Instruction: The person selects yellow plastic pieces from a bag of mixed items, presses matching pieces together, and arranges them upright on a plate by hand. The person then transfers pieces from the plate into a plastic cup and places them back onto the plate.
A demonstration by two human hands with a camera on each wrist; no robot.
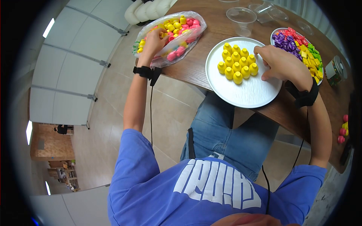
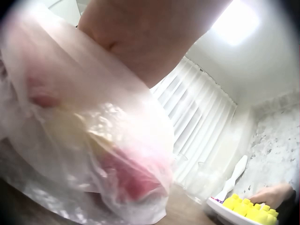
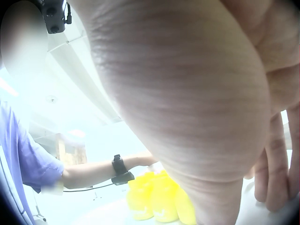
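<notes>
My left hand (image 1: 154, 42) reaches into a clear plastic bag (image 1: 197, 35) of small bottle-shaped pieces. Yellow pieces (image 1: 171, 27) and pink pieces (image 1: 172, 56) fill it. Its fingers bend down among them, beside a yellow one; I cannot tell whether they grip it. In the left wrist view the crinkled bag hides the fingertips. A round white plate (image 1: 241, 97) carries a tight cluster of upright yellow bottle-shaped pieces (image 1: 236, 66). At the plate's right side, my right hand (image 1: 281, 62) has its fingers loosely bent beside the cluster, with nothing seen in its grasp.
Right of the plate, a white dish (image 1: 321, 77) holds purple, red, yellow and green wrapped pieces. A lidded jar (image 1: 335, 69) stands beside it. Clear plastic cups (image 1: 241, 20) stand at the table's back. Pink and yellow pieces (image 1: 342, 132) lie at the far right.
</notes>
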